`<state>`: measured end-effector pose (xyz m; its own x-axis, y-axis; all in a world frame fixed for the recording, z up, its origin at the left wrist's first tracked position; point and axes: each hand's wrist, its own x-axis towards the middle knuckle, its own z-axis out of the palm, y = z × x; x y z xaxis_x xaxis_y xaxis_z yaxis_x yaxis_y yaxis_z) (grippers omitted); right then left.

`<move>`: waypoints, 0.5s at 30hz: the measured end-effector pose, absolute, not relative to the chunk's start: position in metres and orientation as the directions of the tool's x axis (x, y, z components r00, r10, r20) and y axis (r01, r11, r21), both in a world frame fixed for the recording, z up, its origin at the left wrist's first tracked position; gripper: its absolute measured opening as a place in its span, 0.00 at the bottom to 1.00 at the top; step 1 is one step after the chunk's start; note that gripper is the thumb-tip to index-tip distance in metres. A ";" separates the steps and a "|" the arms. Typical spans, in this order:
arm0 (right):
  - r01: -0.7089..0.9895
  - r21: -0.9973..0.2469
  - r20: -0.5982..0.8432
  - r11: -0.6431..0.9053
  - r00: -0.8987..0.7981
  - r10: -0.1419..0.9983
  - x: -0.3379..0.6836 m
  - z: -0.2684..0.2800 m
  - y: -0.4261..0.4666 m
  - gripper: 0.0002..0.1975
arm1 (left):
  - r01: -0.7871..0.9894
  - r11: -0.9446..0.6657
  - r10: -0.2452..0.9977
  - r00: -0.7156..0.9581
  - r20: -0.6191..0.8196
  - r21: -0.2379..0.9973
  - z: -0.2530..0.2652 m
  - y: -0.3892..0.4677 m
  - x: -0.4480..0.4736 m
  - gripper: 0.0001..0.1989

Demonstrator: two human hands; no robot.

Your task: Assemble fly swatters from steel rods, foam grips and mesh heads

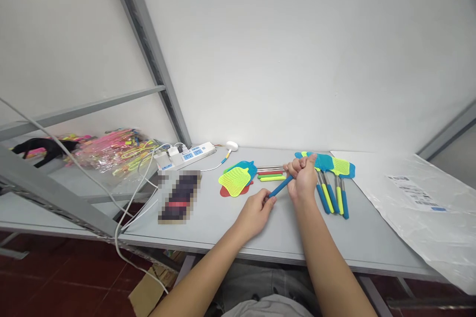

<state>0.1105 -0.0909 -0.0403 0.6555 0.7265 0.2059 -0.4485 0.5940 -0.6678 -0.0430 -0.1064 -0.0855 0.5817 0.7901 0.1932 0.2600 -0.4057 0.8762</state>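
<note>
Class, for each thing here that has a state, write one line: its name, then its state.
Left hand, closed on the blue handle
Right hand, closed at its far end
Blue handle, held slanting
Swatters at right, lying, heads overlapping
Swatter heads at left, piled
Handles beside them, lying parallel
Power strip, plugs inserted, some sockets free
White sheet, spread, wrinkled
Plastic bag, crumpled, filled
Blurred item, state unclear

Blue handle [279, 186], dotted lime swatter head [235, 181], white power strip [192, 155], grey table [210, 213].
</note>
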 end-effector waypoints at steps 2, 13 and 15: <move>-0.483 -0.653 0.171 0.583 0.656 0.735 0.116 -0.042 -0.091 0.27 | 0.285 -0.458 0.786 0.572 0.234 0.842 -0.083 -0.108 -0.044 0.12; -0.599 -0.660 0.071 0.453 0.551 0.831 0.116 -0.048 -0.088 0.28 | 0.236 -0.619 0.682 0.634 0.364 0.749 -0.081 -0.115 -0.049 0.15; -0.584 -0.682 0.077 0.440 0.541 0.837 0.118 -0.047 -0.087 0.28 | 0.214 -0.601 0.680 0.644 0.352 0.770 -0.081 -0.115 -0.050 0.15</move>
<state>0.1176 -0.0871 -0.0471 0.5415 0.8372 0.0771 -0.5836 0.4404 -0.6822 -0.0501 -0.1151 -0.0807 0.6437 0.6796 0.3519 0.2143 -0.6014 0.7697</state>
